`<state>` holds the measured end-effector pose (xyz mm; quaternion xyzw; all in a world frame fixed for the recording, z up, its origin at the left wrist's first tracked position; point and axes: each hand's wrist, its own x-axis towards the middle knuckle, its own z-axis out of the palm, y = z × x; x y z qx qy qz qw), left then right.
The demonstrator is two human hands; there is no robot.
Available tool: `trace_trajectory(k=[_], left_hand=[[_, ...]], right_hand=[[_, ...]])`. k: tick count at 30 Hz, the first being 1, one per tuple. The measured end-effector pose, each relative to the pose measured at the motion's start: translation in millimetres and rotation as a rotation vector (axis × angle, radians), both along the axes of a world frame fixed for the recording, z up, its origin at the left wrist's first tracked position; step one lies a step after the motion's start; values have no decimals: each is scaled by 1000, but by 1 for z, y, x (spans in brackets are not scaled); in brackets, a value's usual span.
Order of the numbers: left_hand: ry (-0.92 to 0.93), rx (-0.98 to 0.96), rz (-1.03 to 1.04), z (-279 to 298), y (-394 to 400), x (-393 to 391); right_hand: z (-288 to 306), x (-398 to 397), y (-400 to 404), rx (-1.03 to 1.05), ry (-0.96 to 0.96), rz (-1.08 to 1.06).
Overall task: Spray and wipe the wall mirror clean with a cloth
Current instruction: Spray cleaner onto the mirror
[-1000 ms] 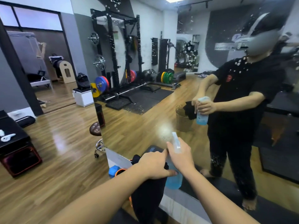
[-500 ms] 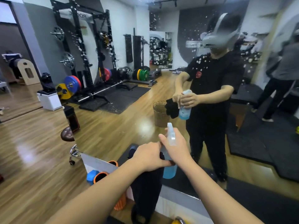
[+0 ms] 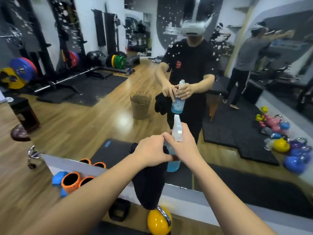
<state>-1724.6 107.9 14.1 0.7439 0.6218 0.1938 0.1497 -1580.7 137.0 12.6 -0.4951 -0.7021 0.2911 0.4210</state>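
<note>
The wall mirror (image 3: pixel 105 119) fills most of the view, and white spray droplets speckle its upper part. My right hand (image 3: pixel 184 146) grips a clear spray bottle (image 3: pixel 177 131) of blue liquid around its neck, nozzle up toward the glass. My left hand (image 3: pixel 150 150) holds a black cloth (image 3: pixel 149 187) that hangs down below it, and its fingers touch the bottle and my right hand. Both hands are close in front of the mirror's lower part.
Along the mirror's base stand orange foam rollers (image 3: pixel 71 182), a yellow kettlebell (image 3: pixel 158 221) and a black weight (image 3: pixel 119 212). A round stool (image 3: pixel 21 133) is at the left. Several coloured kettlebells (image 3: pixel 294 160) lie at the right. Another person appears in the reflection.
The view has swung to the right along the mirror and nearer to it. My hands have stayed together on the bottle and cloth, now showing higher against the glass.
</note>
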Motion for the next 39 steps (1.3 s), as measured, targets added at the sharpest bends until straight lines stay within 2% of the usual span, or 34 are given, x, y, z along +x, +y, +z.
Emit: trace_trajectory(k=[4, 9, 24, 39], left_hand=[[30, 9, -91, 8, 2, 60], [64, 31, -212, 17, 5, 142], [79, 61, -433, -11, -8, 425], [143, 18, -710, -35, 17, 627]], right_hand=[[7, 65, -13, 3, 91, -74], [14, 149, -32, 24, 108, -130], [0, 435, -90, 8, -9, -298], [-32, 620, -102, -111, -10, -532]])
